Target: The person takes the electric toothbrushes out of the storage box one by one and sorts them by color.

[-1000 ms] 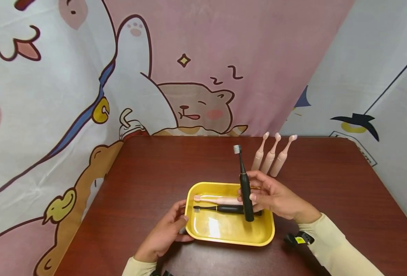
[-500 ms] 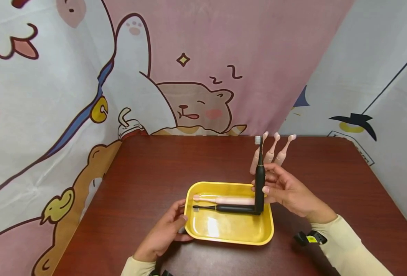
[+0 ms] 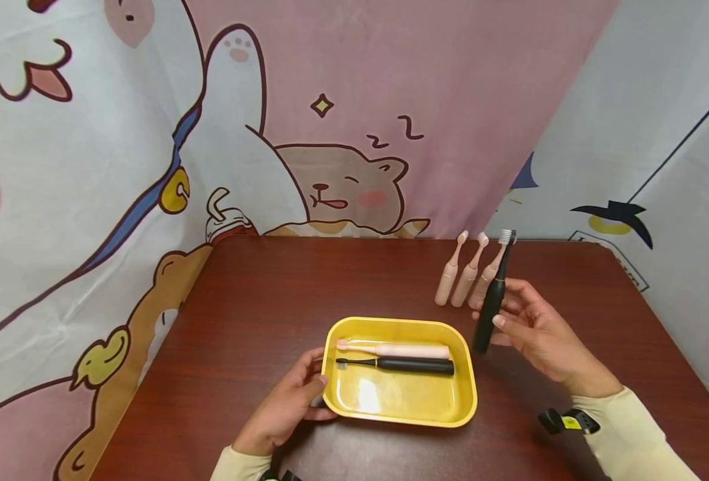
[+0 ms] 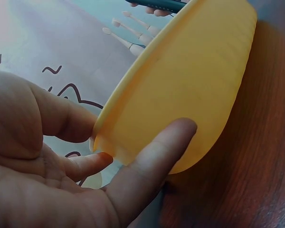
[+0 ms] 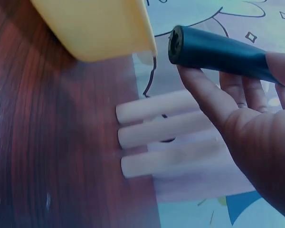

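1. Nearest, at 8 o'clock from the tray's centre, the left hand (image 3: 291,404) is gripping the yellow, round-cornered plastic tray (image 3: 414,399) by its end, thumb and fingers closing around rim and wall.
2. Inside, a slim black electric toothbrush (image 3: 417,365) is lying with its head pointing to 9 o'clock; just beyond, a pale pink electric toothbrush (image 3: 414,350) is lying alongside, pointing likewise.
3. At about 2 o'clock, outside the tray, the right hand (image 3: 537,337) is pinching a second black toothbrush (image 3: 496,290) by its handle, thumb and fingertips parting only by its thickness. The brush is tilting slightly, head towards 12 to 1 o'clock.
4. Farther, at 1 o'clock, three pale pink toothbrushes (image 3: 466,280) are standing upright on the reddish-brown wooden table (image 3: 270,300), the rightmost partly hiding behind the held brush.
5. Farthest, a cartoon-printed cloth (image 3: 438,80) is hanging at 12 o'clock.
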Demonstrator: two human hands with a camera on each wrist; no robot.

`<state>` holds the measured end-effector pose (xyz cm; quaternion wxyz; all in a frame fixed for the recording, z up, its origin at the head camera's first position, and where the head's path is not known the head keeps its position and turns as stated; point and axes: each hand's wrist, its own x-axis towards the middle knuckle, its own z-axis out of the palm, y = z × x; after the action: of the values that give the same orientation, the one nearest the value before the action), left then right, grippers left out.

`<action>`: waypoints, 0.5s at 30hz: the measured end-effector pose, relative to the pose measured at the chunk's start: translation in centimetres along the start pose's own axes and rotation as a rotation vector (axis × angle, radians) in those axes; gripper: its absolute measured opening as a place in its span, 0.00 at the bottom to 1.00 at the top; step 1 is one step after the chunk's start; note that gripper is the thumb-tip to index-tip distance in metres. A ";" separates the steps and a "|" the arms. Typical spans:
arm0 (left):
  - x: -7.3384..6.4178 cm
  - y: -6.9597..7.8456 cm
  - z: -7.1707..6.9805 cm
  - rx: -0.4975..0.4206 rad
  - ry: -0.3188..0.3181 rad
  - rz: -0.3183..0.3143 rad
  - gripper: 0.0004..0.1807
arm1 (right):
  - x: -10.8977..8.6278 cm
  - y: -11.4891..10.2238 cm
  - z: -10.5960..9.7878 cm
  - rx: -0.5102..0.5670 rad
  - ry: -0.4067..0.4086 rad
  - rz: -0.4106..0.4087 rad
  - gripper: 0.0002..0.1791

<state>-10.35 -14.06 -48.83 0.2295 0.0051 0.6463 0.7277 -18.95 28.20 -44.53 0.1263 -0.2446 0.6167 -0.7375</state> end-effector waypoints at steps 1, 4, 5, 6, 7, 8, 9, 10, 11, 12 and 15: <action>0.0 0.0 0.0 -0.001 0.001 -0.001 0.28 | -0.1 0.0 -0.2 -0.006 0.009 0.000 0.32; 0.0 0.0 -0.1 -0.007 0.002 -0.004 0.28 | -0.3 0.1 -0.6 -0.007 0.033 0.000 0.32; 0.0 0.0 -0.1 -0.008 0.002 -0.005 0.28 | -0.3 0.1 -0.8 -0.001 0.035 -0.008 0.32; 0.0 0.0 -0.1 -0.010 0.002 -0.005 0.28 | -0.3 0.2 -0.9 0.008 0.040 -0.011 0.32; 0.1 -0.1 -0.1 -0.011 0.004 -0.006 0.28 | -0.4 0.2 -1.1 0.007 0.043 -0.016 0.32; 0.1 -0.1 -0.2 -0.013 0.004 -0.005 0.28 | -0.4 0.3 -1.2 0.003 0.049 -0.017 0.32; 0.1 -0.1 -0.2 -0.014 0.004 -0.006 0.28 | -0.5 0.3 -1.3 -0.002 0.056 -0.016 0.32; 0.1 -0.1 -0.2 -0.016 0.004 -0.005 0.28 | -0.5 0.3 -1.4 -0.013 0.067 -0.012 0.32; 0.1 -0.1 -0.2 -0.017 0.003 -0.005 0.28 | -0.6 0.4 -1.6 -0.025 0.076 -0.009 0.32; 0.1 -0.1 -0.2 -0.017 0.002 -0.005 0.28 | -0.6 0.4 -1.7 -0.038 0.090 0.001 0.32; 0.1 -0.1 -0.2 -0.018 0.001 -0.004 0.28 | -0.8 0.5 -2.0 -0.061 0.128 0.024 0.32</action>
<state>-10.45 -14.20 -48.95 0.2306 0.0014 0.6401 0.7329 -19.34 30.22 -45.40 0.0879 -0.1932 0.6486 -0.7309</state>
